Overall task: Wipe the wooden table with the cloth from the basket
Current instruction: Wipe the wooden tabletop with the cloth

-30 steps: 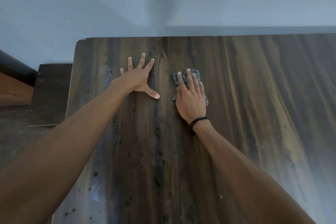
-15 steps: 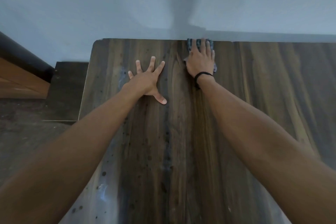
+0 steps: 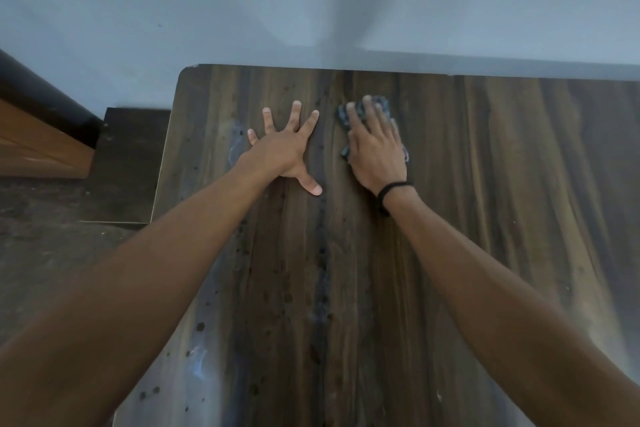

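A view from above, looking down along two bare forearms stretched out over a dark wooden surface (image 3: 485,204) with long streaks of brown grain. The left hand (image 3: 287,152) lies flat on the wood with its fingers spread wide and thumb pointing toward the other hand, its grip released and holding nothing. Just to its right, apart from it by a narrow strip of wood, the right hand (image 3: 375,152) presses palm-down on a crumpled grey-blue cloth (image 3: 344,114). The fingers lie flat across the cloth rather than closing around it, so the grip is released and the cloth is pinned under the palm against the wood. Bits of the cloth show past the fingertips and along both sides of the hand. A thin black band (image 3: 393,189) circles the right wrist. The cloth sits near the far edge of the surface, which meets a pale blue-grey wall (image 3: 311,3). Small dark spots and some whitish smears mark the wood, mostly on the left part. Beyond the left edge, lower down, a dark floor (image 3: 52,253) and part of an orange-brown piece of furniture (image 3: 31,146) are visible
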Motion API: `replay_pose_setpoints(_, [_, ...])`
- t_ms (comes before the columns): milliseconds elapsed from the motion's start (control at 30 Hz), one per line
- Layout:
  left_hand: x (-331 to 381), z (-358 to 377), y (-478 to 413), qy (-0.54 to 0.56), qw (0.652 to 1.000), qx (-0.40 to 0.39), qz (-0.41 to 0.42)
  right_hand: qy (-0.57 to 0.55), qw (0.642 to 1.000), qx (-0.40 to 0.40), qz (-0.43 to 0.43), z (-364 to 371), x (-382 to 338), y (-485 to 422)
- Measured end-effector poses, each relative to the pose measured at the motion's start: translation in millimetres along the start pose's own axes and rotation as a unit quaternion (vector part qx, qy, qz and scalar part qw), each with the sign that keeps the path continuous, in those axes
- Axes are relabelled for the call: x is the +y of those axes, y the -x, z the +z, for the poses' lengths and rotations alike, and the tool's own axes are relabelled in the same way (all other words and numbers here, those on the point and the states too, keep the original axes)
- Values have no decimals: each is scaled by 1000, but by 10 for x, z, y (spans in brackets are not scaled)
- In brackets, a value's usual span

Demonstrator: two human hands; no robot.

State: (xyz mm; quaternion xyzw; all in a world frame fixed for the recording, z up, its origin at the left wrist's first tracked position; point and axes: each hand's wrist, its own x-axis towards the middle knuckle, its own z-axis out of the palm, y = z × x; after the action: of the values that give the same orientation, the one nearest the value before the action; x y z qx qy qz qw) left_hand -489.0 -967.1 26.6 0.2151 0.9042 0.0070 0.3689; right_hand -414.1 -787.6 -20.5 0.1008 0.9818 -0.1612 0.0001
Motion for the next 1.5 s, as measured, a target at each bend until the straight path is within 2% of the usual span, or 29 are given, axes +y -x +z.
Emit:
replay_pose_setpoints(33, [-4,-1,-1,-1,1000,3,1,14,999,-12,-34,22,19,76])
replay_pose_setpoints(67, [-7,0,0,-2,1000,6,4,14,999,-10,-31,23,39,117])
replay_pose_setpoints(167, [-37,11,-2,-3,1000,10,8,4,998,29,58,55,-10,280])
replay_pose_setpoints(267, [-41,24,3,-5,1000,19,14,16,1000,12,-4,153,-76,542])
replay_pose_setpoints(367, [-70,42,-3,-2,999,30,21,-7,995,40,89,132,-89,734])
replay_pose_setpoints(467, [-77,59,30,4,998,47,29,20,999,15,30,170,-146,976])
replay_pose_setpoints(500, [-76,79,56,6,998,52,34,19,999,13,33,167,-145,1045])
replay_pose_setpoints(567, [-103,143,123,8,996,73,41,7,995,31,97,140,-143,1145])
replay_pose_setpoints(600, [-110,178,171,9,996,77,42,9,994,29,100,132,-155,1211])
replay_pose_setpoints(700, [-86,287,321,1,999,39,35,30,999,-15,12,118,-55,1368])
replay_pose_setpoints(733, [-82,343,378,-5,999,24,35,29,999,-9,29,93,1,1375])
replay_pose_setpoints(800, [-97,410,414,-11,999,17,37,12,992,28,125,53,16,1350])
replay_pose_setpoints(833, [-102,423,426,-10,999,20,35,5,990,34,137,71,-53,1384])
replay_pose_setpoints(933, [-60,398,444,-7,999,18,34,27,1000,-8,-1,174,-192,1667])
replay_pose_setpoints(967, [-54,399,458,-6,999,18,34,26,1000,-14,0,173,-154,1713])
replay_pose_setpoints(1033, [-84,419,508,-4,999,23,31,11,996,9,92,122,-159,1740])
replay_pose_setpoints(1067, [-94,440,546,-1,999,27,28,10,994,13,112,131,-225,1789])
replay_pose_setpoints(1167, [-72,514,685,2,1000,11,21,24,999,-17,-21,216,-337,2041])
replay_pose_setpoints(1200, [-61,554,737,0,1000,-1,18,26,999,-20,-30,217,-269,2073])
replay_pose_setpoints(1300, [-82,689,854,-3,1000,-20,6,11,995,15,100,185,-237,2076])
replay_pose_setpoints(1333, [-85,723,877,-3,1000,-18,3,12,995,11,96,209,-306,2119])
replay_pose_setpoints(1400, [-82,760,924,0,1000,-10,1,19,1000,-17,-4,256,-377,2275])
replay_pose_setpoints(1433, [-70,783,955,2,1000,-5,4,21,999,-20,-25,255,-327,2332])
replay_pose_setpoints(1467, [-65,809,989,4,1000,0,8,16,1000,-9,3,247,-264,2359])
replay_pose_setpoints(1500, [-59,842,1026,7,1000,2,11,7,998,11,66,233,-239,2386])
